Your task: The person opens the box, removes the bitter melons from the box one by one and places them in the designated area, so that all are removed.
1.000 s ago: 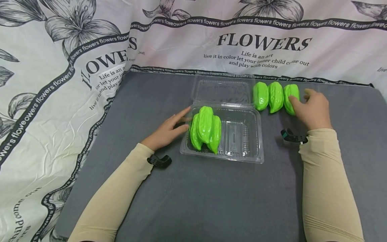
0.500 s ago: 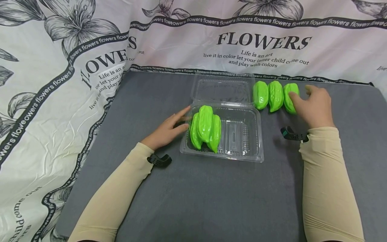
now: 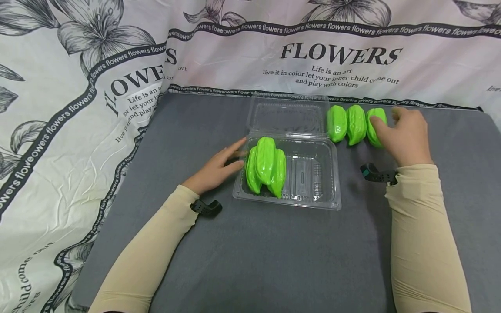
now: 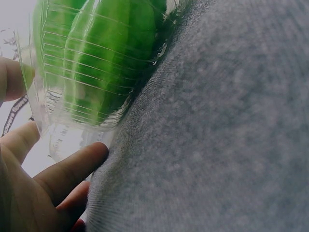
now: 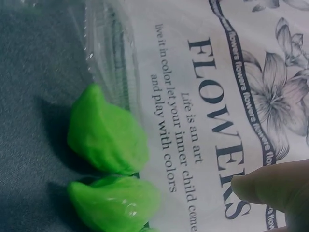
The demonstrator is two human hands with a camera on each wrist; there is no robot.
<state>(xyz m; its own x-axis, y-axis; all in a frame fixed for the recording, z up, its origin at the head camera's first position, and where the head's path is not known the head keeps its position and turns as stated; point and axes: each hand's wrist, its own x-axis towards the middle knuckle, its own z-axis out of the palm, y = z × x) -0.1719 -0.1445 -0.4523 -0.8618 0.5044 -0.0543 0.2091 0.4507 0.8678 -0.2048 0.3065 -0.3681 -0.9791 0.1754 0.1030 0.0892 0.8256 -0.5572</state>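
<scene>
A clear plastic box (image 3: 289,204) lies with its lid (image 3: 289,115) folded back, and several green, ridged star-shaped fruits (image 3: 265,161) sit in its left half. My left hand (image 3: 213,169) is spread beside the box's left wall, fingertips at the rim; the left wrist view shows the fingers (image 4: 72,169) beside the clear plastic. Three more green fruits (image 3: 356,124) lie in a row right of the lid. My right hand (image 3: 405,137) is over the right side of the rightmost fruit (image 3: 376,126), its thumb overlapping it; contact is unclear. Its thumb (image 5: 270,186) shows in the right wrist view.
The box's right half shows its bare ribbed bottom (image 3: 307,178). A grey cloth (image 3: 274,261) covers the table. White flower-printed fabric (image 3: 235,56) hangs along the back and left side. A black band sits at each wrist.
The right hand has risen slightly toward the back, beside the rightmost fruit. The left hand, box and fruits have stayed in place.
</scene>
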